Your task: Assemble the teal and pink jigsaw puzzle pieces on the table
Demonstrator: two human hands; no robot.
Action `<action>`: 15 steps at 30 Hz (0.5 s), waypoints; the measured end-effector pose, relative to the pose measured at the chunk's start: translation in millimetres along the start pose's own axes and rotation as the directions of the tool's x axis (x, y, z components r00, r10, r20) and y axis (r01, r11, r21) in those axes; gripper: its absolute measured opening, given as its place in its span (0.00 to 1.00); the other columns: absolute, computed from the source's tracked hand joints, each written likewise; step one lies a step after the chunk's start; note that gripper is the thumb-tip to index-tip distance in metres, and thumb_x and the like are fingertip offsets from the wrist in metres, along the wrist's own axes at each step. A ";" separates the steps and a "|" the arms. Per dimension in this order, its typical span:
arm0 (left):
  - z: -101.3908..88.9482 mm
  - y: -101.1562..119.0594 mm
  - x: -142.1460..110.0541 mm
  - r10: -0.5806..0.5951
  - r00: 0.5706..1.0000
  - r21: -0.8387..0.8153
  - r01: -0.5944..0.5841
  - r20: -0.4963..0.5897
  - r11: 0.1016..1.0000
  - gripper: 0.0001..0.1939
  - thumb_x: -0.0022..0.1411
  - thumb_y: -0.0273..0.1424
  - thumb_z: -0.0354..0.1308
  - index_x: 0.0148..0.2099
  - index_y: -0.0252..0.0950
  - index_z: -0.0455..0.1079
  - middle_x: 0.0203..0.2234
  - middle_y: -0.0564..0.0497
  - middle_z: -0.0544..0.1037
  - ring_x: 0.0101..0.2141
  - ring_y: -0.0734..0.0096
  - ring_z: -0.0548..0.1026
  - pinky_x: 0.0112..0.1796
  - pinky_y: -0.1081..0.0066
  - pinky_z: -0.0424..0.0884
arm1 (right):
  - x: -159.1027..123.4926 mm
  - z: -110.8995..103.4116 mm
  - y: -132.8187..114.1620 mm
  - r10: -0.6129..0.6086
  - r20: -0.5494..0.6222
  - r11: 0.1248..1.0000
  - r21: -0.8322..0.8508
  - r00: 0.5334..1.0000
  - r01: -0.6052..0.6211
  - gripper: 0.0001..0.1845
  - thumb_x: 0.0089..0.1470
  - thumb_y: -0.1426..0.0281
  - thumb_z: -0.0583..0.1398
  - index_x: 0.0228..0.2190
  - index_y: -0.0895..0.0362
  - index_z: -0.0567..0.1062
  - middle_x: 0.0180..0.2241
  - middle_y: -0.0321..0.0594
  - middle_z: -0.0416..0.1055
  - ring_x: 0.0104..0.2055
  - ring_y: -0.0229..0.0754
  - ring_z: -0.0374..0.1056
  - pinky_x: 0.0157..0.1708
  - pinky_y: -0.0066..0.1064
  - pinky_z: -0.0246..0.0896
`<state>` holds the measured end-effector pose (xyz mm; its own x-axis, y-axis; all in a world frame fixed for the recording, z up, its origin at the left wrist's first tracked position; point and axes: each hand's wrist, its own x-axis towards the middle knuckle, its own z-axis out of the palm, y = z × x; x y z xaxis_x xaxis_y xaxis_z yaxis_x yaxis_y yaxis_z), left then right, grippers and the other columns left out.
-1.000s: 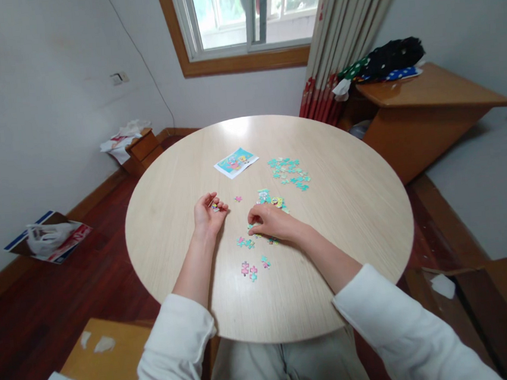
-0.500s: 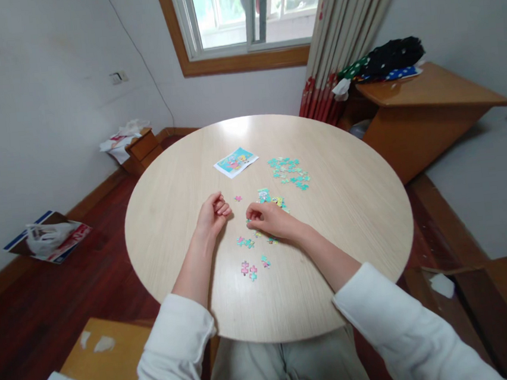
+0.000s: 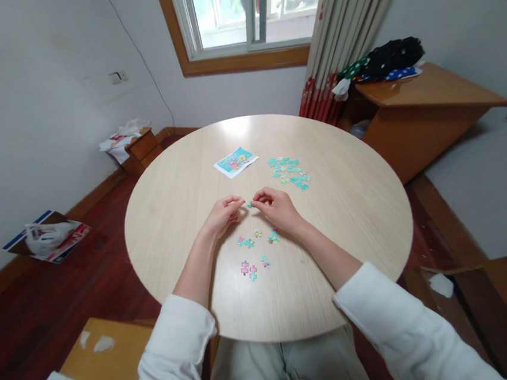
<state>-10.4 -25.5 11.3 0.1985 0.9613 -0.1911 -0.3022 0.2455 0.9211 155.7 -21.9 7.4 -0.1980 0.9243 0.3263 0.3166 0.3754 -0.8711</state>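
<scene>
Both hands meet above the middle of the round table. My right hand (image 3: 279, 210) pinches a small teal jigsaw puzzle piece (image 3: 250, 205) between thumb and fingers. Just left of it, my left hand (image 3: 224, 215) is closed with thumb and forefinger together; what it holds, if anything, is too small to make out. Nearer to me lie loose pieces: a pink-and-teal cluster (image 3: 245, 242), a yellowish piece (image 3: 258, 234), a multicoloured group (image 3: 273, 236), pink pieces (image 3: 245, 268) and a teal-and-pink piece (image 3: 265, 262). My right hand covers the joined pieces behind it.
A printed picture card (image 3: 236, 162) lies toward the far side of the table (image 3: 162, 222). Right of it spreads a heap of mostly teal puzzle pieces (image 3: 290, 171). A wooden desk (image 3: 423, 93) with cloths on it stands beyond on the right.
My right hand has moved up and slightly right with the teal piece. My left hand has turned inward and reached right, covering the spot where a pink piece lay.
</scene>
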 end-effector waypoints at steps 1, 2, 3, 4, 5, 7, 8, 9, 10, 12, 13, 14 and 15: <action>0.3 0.0 -0.3 -0.002 1.000 0.016 0.002 0.015 1.000 0.10 0.47 0.29 0.68 0.29 0.31 0.70 0.10 0.61 0.57 0.13 0.87 0.51 0.17 0.77 0.46 | 0.2 -0.1 0.1 0.003 -0.013 1.000 0.022 1.000 -0.003 0.05 0.49 0.69 0.60 0.27 0.58 0.72 0.27 0.37 0.73 0.29 0.37 0.66 0.33 0.30 0.60; 0.6 0.2 -0.8 -0.005 0.999 0.030 0.004 0.032 1.000 0.11 0.47 0.30 0.69 0.29 0.30 0.71 0.11 0.61 0.58 0.13 0.87 0.51 0.17 0.77 0.45 | 0.5 -0.2 0.3 0.007 -0.022 0.999 0.044 1.000 -0.006 0.05 0.49 0.68 0.60 0.27 0.58 0.72 0.27 0.37 0.73 0.29 0.37 0.67 0.32 0.30 0.60; 1.1 0.4 -1.4 -0.012 0.999 0.044 0.010 0.052 0.999 0.11 0.46 0.30 0.69 0.29 0.30 0.71 0.11 0.60 0.59 0.13 0.87 0.52 0.17 0.77 0.44 | 0.7 -0.3 0.5 0.013 -0.027 0.998 0.064 1.000 -0.011 0.05 0.49 0.68 0.60 0.27 0.58 0.72 0.27 0.38 0.73 0.29 0.37 0.67 0.32 0.30 0.60; 1.5 0.7 -2.1 -0.021 0.997 0.054 0.017 0.074 0.998 0.12 0.46 0.31 0.69 0.29 0.30 0.71 0.12 0.60 0.59 0.13 0.87 0.52 0.17 0.77 0.43 | 1.0 -0.4 0.7 0.022 -0.029 0.996 0.083 0.999 -0.019 0.06 0.49 0.68 0.60 0.27 0.58 0.72 0.27 0.38 0.73 0.29 0.37 0.67 0.32 0.30 0.60; 2.0 0.9 -2.7 -0.030 0.995 0.061 0.025 0.093 0.998 0.12 0.45 0.31 0.70 0.28 0.30 0.71 0.12 0.60 0.59 0.13 0.87 0.52 0.17 0.76 0.43 | 1.2 -0.3 0.9 0.033 -0.028 0.995 0.100 0.999 -0.030 0.06 0.48 0.67 0.60 0.27 0.58 0.72 0.27 0.38 0.73 0.29 0.37 0.67 0.32 0.30 0.60; 2.7 0.9 -3.5 -0.042 0.992 0.069 0.034 0.122 0.997 0.12 0.44 0.31 0.70 0.28 0.30 0.71 0.12 0.60 0.59 0.14 0.86 0.52 0.18 0.76 0.42 | 1.5 0.0 1.7 0.052 -0.020 0.991 0.127 0.998 -0.049 0.07 0.48 0.67 0.61 0.27 0.58 0.71 0.27 0.38 0.73 0.29 0.37 0.67 0.31 0.30 0.60; 2.9 0.8 -3.6 -0.041 0.990 0.075 0.032 0.132 0.997 0.12 0.44 0.31 0.70 0.28 0.30 0.71 0.12 0.60 0.59 0.14 0.86 0.52 0.18 0.76 0.42 | 1.6 0.3 2.1 0.057 -0.015 0.989 0.136 0.998 -0.055 0.07 0.48 0.66 0.61 0.27 0.58 0.71 0.27 0.38 0.73 0.29 0.37 0.68 0.31 0.30 0.60; 3.0 0.7 -3.6 -0.037 0.990 0.082 0.026 0.138 0.996 0.12 0.44 0.31 0.70 0.28 0.30 0.71 0.12 0.60 0.58 0.14 0.86 0.52 0.18 0.76 0.42 | 1.7 0.5 2.5 0.062 -0.010 0.988 0.144 0.998 -0.060 0.07 0.48 0.66 0.61 0.27 0.58 0.71 0.27 0.38 0.73 0.29 0.37 0.68 0.31 0.30 0.60; 3.0 0.5 -3.5 -0.029 0.990 0.090 0.016 0.141 0.996 0.12 0.44 0.31 0.69 0.27 0.30 0.71 0.12 0.60 0.58 0.14 0.86 0.52 0.18 0.76 0.42 | 1.7 0.8 2.9 0.065 -0.004 0.987 0.150 0.998 -0.064 0.07 0.48 0.66 0.61 0.27 0.58 0.71 0.26 0.38 0.73 0.29 0.36 0.68 0.31 0.30 0.60; 2.5 0.5 -2.9 -0.008 0.991 0.100 -0.006 0.137 0.995 0.11 0.45 0.31 0.69 0.26 0.31 0.70 0.11 0.60 0.58 0.14 0.86 0.52 0.18 0.76 0.42 | 1.7 1.1 3.2 0.072 0.012 0.985 0.159 0.997 -0.073 0.07 0.48 0.66 0.61 0.27 0.58 0.71 0.26 0.38 0.73 0.29 0.36 0.68 0.31 0.30 0.60; 2.2 0.6 -2.5 0.005 0.992 0.098 -0.018 0.128 0.995 0.11 0.45 0.31 0.69 0.26 0.31 0.70 0.11 0.60 0.58 0.14 0.86 0.52 0.18 0.76 0.42 | 1.6 1.2 3.2 0.075 0.020 0.984 0.162 0.997 -0.077 0.08 0.48 0.66 0.61 0.27 0.58 0.71 0.26 0.38 0.73 0.28 0.36 0.68 0.31 0.30 0.60; 1.8 0.7 -2.1 0.018 0.993 0.094 -0.029 0.115 0.995 0.11 0.45 0.30 0.69 0.26 0.31 0.70 0.11 0.60 0.58 0.14 0.86 0.52 0.18 0.76 0.42 | 1.5 1.2 3.1 0.078 0.029 0.983 0.165 0.997 -0.082 0.08 0.48 0.66 0.61 0.27 0.58 0.71 0.25 0.38 0.73 0.28 0.36 0.68 0.31 0.30 0.60; 1.4 0.8 -1.6 0.029 0.994 0.088 -0.038 0.102 0.995 0.11 0.45 0.30 0.68 0.26 0.31 0.70 0.11 0.59 0.58 0.14 0.86 0.52 0.18 0.76 0.42 | 1.5 1.2 3.0 0.081 0.037 0.982 0.168 0.996 -0.086 0.08 0.48 0.66 0.61 0.27 0.58 0.71 0.25 0.38 0.73 0.29 0.37 0.68 0.31 0.30 0.60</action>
<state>-9.6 -27.1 12.9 0.2834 0.9503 -0.1287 -0.2259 0.1966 0.9541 155.2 -19.5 4.8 -0.2063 0.9483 0.2410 0.1720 0.2776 -0.9452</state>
